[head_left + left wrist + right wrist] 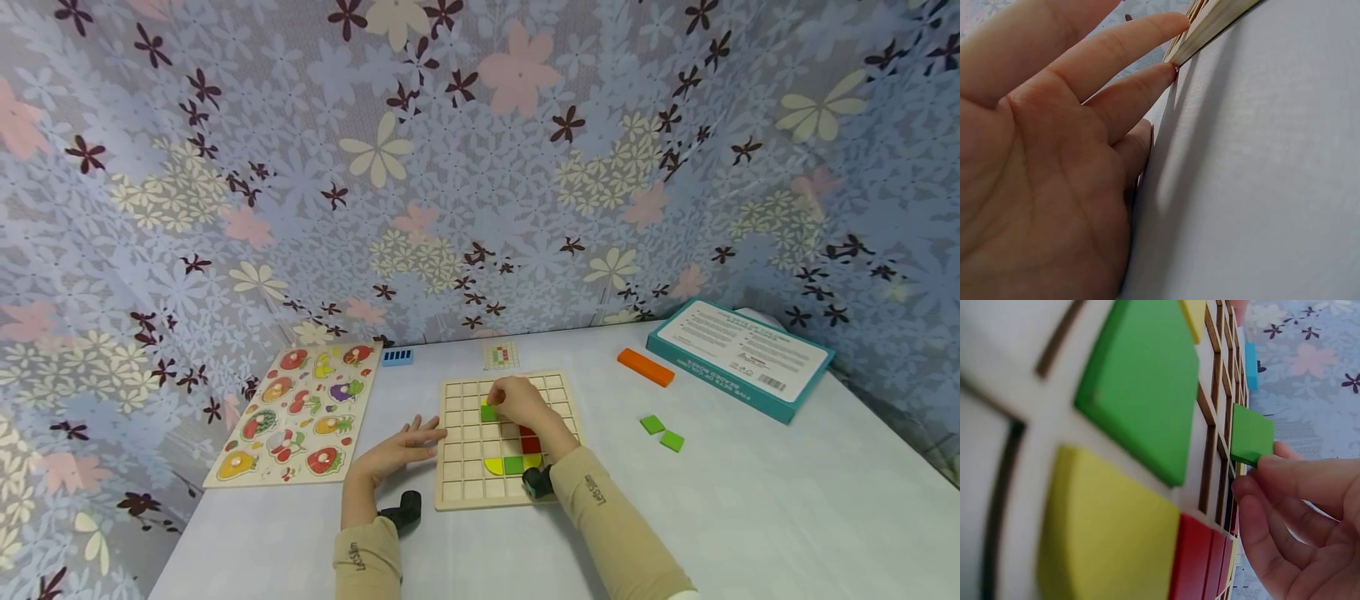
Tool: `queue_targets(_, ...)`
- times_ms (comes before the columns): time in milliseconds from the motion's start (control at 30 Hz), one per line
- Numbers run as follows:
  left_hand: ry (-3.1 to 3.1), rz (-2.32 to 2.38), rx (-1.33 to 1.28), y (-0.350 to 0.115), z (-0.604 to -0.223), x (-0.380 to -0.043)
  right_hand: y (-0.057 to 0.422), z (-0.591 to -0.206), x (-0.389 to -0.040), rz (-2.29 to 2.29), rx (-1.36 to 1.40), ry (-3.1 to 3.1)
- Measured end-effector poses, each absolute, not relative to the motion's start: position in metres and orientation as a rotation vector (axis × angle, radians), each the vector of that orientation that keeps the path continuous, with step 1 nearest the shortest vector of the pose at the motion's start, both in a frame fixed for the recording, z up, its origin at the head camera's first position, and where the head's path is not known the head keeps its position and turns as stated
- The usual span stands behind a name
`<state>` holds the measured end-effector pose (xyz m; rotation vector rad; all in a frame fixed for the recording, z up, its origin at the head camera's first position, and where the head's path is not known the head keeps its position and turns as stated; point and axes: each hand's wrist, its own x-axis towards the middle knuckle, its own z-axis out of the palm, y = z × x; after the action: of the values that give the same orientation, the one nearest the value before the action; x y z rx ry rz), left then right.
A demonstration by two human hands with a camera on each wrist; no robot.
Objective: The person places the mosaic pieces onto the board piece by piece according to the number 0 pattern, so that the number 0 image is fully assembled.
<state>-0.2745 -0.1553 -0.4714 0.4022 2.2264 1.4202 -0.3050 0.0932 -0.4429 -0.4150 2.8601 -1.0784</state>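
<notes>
My right hand (517,400) is over the upper middle of a wooden grid board (459,492). Its thumb and fingertips pinch the corner of a green square tile (1252,432), close over the grid. Part of a yellow piece shows beside those fingertips in the head view. Lower on the board lie a yellow rounded tile (493,467), another green tile (513,465), a second yellow rounded tile (532,460) and red tiles (530,444), partly hidden by my right arm. My left hand (397,451) has its fingers spread, fingertips right at the board's left edge (1213,34).
Two loose green tiles (672,441) lie right of the board. Beyond them are an orange bar (646,367) and a teal box (738,358). A small pattern card (501,355) and a blue slotted piece (397,357) lie behind. A fruit puzzle board (296,417) lies left.
</notes>
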Motion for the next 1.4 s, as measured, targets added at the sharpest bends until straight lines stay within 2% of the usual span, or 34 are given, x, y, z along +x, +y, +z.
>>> queue_targets(633,2.236,1.409,0.389,-0.154,-0.470,-0.274,0.093,-0.440,-0.302,-0.891,-0.431,2.843)
queue_targets(1400,2.232,1.422,0.365,-0.154,-0.470,-0.275,0.131,-0.435,-0.288,-1.137,-0.449,2.823)
